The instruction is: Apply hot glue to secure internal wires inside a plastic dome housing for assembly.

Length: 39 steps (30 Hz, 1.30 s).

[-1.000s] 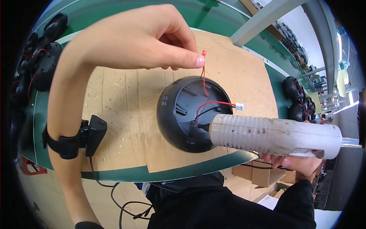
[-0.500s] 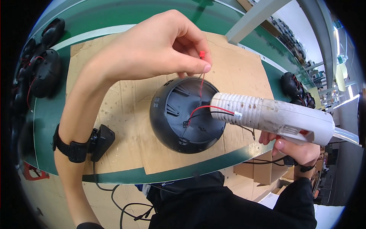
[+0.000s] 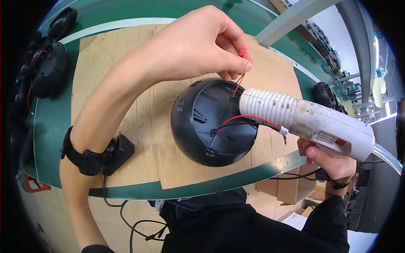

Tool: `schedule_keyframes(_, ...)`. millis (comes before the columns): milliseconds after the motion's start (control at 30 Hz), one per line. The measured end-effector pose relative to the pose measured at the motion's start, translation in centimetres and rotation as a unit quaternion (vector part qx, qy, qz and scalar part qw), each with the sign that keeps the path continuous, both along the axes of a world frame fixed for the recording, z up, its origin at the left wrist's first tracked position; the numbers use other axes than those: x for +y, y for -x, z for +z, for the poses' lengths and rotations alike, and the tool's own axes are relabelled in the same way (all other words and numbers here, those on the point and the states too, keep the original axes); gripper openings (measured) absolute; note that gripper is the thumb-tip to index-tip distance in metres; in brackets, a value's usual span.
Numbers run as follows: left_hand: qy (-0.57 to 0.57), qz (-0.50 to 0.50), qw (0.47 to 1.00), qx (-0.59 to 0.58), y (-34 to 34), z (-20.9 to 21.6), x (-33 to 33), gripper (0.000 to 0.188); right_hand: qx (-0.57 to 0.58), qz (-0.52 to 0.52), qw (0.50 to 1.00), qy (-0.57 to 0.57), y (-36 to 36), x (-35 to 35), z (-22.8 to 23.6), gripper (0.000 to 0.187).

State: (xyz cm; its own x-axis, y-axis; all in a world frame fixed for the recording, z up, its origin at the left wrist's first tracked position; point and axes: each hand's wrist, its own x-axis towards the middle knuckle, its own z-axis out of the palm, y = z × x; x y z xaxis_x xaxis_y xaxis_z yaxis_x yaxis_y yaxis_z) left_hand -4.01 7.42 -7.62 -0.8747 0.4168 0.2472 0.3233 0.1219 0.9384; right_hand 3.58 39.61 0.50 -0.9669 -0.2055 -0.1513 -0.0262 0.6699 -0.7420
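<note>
Curving black shell [image 3: 205, 131], hollow inside

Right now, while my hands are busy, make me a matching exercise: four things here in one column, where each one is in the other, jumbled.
1. Red connector
2. White connector
3. Hot glue gun
4. Black round shell

A. Resting on the cardboard sheet
B. At its wires' end, in neither hand
C. Held by the right hand
D. Pinched by the left hand

Pairs: 1-D, 2-B, 3-C, 4-A
</note>
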Motion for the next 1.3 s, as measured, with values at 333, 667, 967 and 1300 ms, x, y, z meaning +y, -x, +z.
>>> schedule_keyframes(333, 0.007, 0.008, 1.000, -0.006, -0.3, 0.2, 0.1, 0.013, 0.029, 0.003, 0.999, -0.019, 0.1, 0.3, -0.2, 0.056)
schedule_keyframes(667, 0.025, 0.015, 1.000, -0.008, -0.5, 0.5, 0.0, 0.015, 0.055, -0.024, 0.998, -0.022, -0.5, 0.0, -0.4, 0.054)
schedule_keyframes(967, 0.128, -0.023, 0.991, -0.021, -1.3, 3.3, -1.6, 0.009, 0.001, 0.045, 0.994, -0.103, 0.1, -1.7, 1.9, 0.044)
schedule_keyframes(1300, 0.209, -0.183, 0.960, -0.046, -2.7, 4.9, -3.5, 0.018, -0.005, 0.078, 0.993, -0.093, 1.2, -1.4, 1.7, 0.043)
